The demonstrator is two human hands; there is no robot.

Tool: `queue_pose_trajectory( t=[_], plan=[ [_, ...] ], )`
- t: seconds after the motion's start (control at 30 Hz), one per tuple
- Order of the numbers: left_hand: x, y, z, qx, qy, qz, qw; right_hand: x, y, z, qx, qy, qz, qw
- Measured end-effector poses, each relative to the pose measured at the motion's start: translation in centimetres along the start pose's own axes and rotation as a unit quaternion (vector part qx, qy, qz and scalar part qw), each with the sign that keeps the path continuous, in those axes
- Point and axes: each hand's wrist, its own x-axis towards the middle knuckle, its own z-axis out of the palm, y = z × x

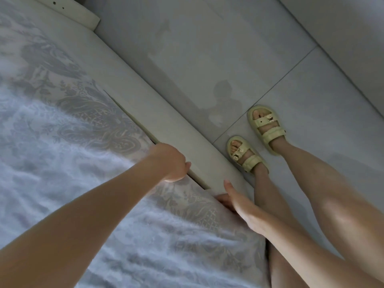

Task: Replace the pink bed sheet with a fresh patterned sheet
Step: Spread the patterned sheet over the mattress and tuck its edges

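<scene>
Found patterned sheet spread over the bed, left; no pink sheet visible. Tucking along bed frame: left hand curled gripping the sheet edge, right hand straight-fingered, pressing nearer edge. Probably late stage; other sides unseen.

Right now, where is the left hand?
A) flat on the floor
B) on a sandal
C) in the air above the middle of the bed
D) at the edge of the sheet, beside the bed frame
D: the left hand is curled at the edge of the sheet, just where it meets the pale bed frame.
</scene>
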Motion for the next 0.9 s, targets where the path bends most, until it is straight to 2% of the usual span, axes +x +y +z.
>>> queue_pose_trajectory(
  t=[0.1,0.17,0.33,0.4,0.47,0.57,0.67,0.77,0.9],
  plan=[
    [-0.2,4.3,0.8,-0.018,0.002,0.036,0.999,-1.9,2.8,-1.8,0.043,0.121,-0.078,0.989],
    [-0.2,7.4,1.8,-0.026,0.016,0.056,0.998,-2.8,4.6,-3.1,0.001,0.183,-0.123,0.975],
    [-0.4,12.0,2.8,-0.017,0.049,0.030,0.998,0.2,10.2,-7.1,-0.105,0.173,-0.122,0.972],
    [-0.6,13.6,2.9,-0.010,0.057,0.023,0.998,-0.6,9.4,-7.1,-0.123,0.156,-0.129,0.972],
    [-0.7,16.0,3.0,-0.001,0.046,0.020,0.999,-1.6,8.8,-6.6,-0.137,0.113,-0.112,0.978],
    [-0.3,19.8,3.1,0.013,0.013,0.016,1.000,-1.1,9.7,-7.4,-0.148,0.082,-0.130,0.977],
    [-0.5,20.4,3.2,-0.011,0.028,-0.004,1.000,-0.6,10.7,-8.5,-0.257,0.084,-0.147,0.952],
    [-2.2,20.1,2.9,-0.041,0.014,-0.036,0.998,-0.1,12.4,-8.5,-0.271,0.070,-0.206,0.938],
    [-4.4,20.1,3.3,-0.080,0.017,-0.075,0.994,-2.7,16.3,-6.8,-0.284,0.138,-0.338,0.887]
  ],
)
